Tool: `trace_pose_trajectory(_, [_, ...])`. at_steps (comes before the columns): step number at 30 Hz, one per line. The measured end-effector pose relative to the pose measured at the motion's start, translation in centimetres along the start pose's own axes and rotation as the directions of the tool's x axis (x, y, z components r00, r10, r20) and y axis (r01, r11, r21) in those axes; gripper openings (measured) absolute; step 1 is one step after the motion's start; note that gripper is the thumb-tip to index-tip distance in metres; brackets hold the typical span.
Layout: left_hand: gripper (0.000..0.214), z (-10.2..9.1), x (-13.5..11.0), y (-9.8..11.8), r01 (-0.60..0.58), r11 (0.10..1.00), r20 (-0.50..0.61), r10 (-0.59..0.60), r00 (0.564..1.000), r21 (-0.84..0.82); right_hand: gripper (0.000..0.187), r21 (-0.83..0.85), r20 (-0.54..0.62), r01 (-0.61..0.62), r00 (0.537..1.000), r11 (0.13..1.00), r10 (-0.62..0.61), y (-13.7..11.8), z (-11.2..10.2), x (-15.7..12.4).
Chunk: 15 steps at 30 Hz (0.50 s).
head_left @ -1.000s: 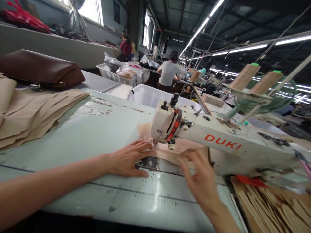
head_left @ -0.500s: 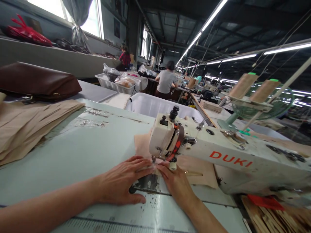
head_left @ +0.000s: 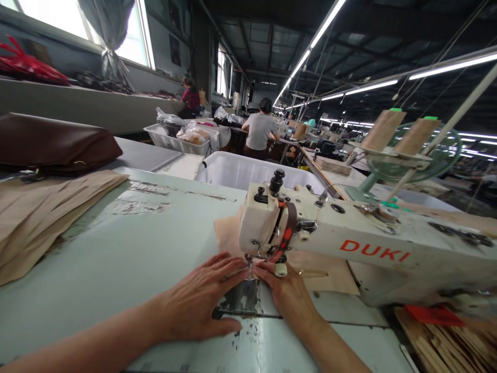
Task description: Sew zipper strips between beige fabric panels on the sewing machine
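Under the head of the cream-white DUKI sewing machine [head_left: 349, 243], a flat piece of pale beige fabric [head_left: 330, 274] lies on the pale green worktable [head_left: 128, 248], spreading out behind and to the right of the needle area. It looks thin, smooth and matte, with a straight cut edge toward the front. The left hand [head_left: 202, 300] rests palm down on the table, fingers spread and pressing the fabric's near edge just left of the presser foot; it grips nothing. The right hand [head_left: 289, 292] lies flat too, fingertips on the fabric directly under the machine head, touching the left hand's fingertips. The worn metal plate [head_left: 243, 300] shows between the two hands. The machine head hides the needle and part of the fabric. Left on the table sits a stack of tan fabric pieces [head_left: 42, 212], with a dark brown leather bag [head_left: 54, 145] behind it. A white plastic bin [head_left: 240, 168] stands beyond the table, and two tan thread cones [head_left: 399, 132] rise at right. A person in a grey shirt [head_left: 259, 129] sits farther back.
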<state>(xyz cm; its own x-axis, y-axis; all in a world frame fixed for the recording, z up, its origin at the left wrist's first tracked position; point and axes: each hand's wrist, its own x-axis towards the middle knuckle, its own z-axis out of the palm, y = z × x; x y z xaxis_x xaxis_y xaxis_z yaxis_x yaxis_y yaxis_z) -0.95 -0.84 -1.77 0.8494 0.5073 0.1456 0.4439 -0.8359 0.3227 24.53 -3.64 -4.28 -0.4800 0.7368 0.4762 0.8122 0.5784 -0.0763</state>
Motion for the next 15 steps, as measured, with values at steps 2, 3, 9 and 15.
trace_pose_trajectory(2, [0.087, 0.03, 0.05, 0.04, -0.001, 1.000, -0.003, 0.001, 1.000, 0.005, 0.050, -0.004, -0.019, -0.001, 1.000, 1.000, 0.001, -0.01, 0.02, 0.09])
trace_pose_trajectory(3, [0.088, 0.05, 0.10, 0.05, -0.004, 1.000, -0.009, 0.004, 1.000, 0.005, 0.050, -0.002, -0.028, -0.001, 1.000, 1.000, 0.001, 0.00, 0.03, 0.11])
trace_pose_trajectory(9, [0.087, -0.01, 0.45, 0.03, -0.060, 0.998, -0.083, 0.058, 0.995, -0.022, 0.052, -0.021, 0.011, -0.028, 1.000, 0.999, 0.028, -0.04, 0.08, -0.01])
trace_pose_trajectory(15, [0.082, -0.43, 0.73, 0.27, -0.071, 0.997, -0.092, 0.067, 0.993, -0.032, 0.048, -0.046, 0.052, -0.020, 0.998, 0.999, 0.022, -0.08, 0.24, 0.25])
